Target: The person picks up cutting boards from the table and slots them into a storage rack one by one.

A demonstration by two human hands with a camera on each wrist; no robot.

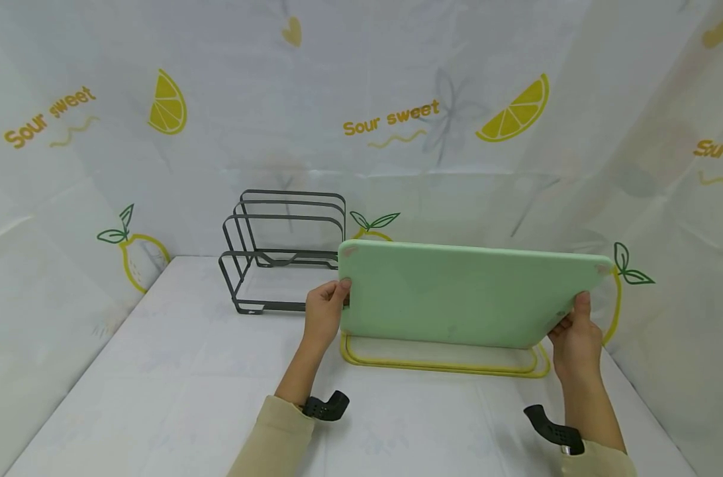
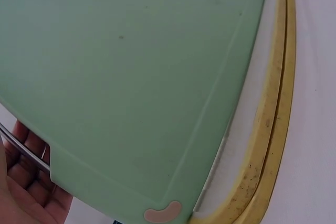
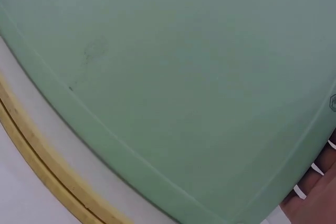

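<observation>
A light green cutting board is held up at a tilt between both hands, its broad face toward me. My left hand grips its left end, where the left wrist view shows a thin grey bar across the fingers. At the other end my right hand holds the right edge, thumb along the front and fingers behind. Beneath the green board lie white boards with yellow rims, stacked flat on the table; the green board hides most of them.
A black wire rack with several upright loops stands at the back left, just beyond my left hand. The white table backs onto a white sheet printed with lemons. Each wrist carries a black camera mount.
</observation>
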